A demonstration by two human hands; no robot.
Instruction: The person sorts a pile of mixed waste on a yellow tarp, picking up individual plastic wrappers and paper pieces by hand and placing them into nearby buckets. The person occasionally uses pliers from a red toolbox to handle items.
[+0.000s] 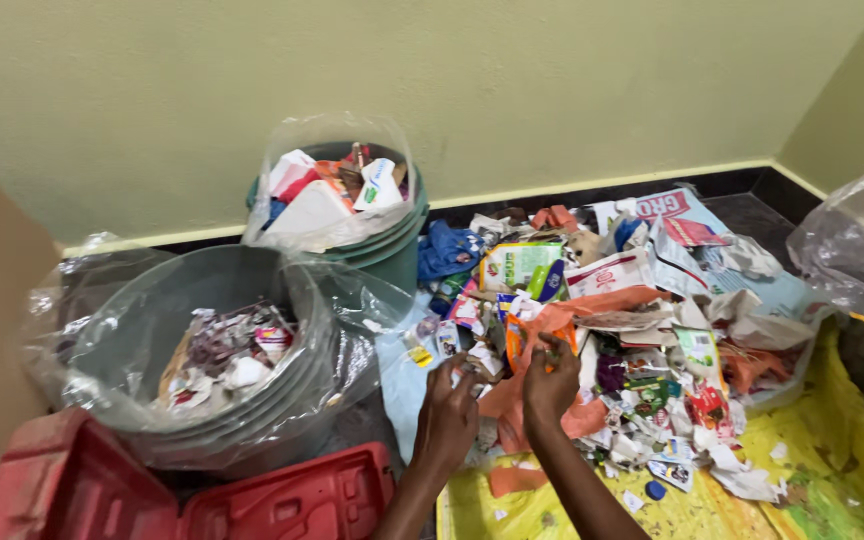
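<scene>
Both hands are working the waste pile (612,330), the right hand (550,385) pinching an orange wrapper (542,325) at the near edge while the left hand (445,420), fingers loosely spread and empty, is hovering just beside it, nearer the grey bin (152,330).

The hands (497,400) were at the near edge of a dense litter heap (632,330) of wrappers and torn paper, which filled the middle of the floor and left no gap to pass through it. To the left, a grey bin (167,330) with a clear liner stood just beside the heap, and a green bin (392,240), filled over its rim, stood behind it near the wall. A red lid (282,495) lay in front of the grey bin. Open room was on the yellow sheet (832,440) at the near right, with only small scraps. A clear bag (857,240) closed the far right side.
</scene>
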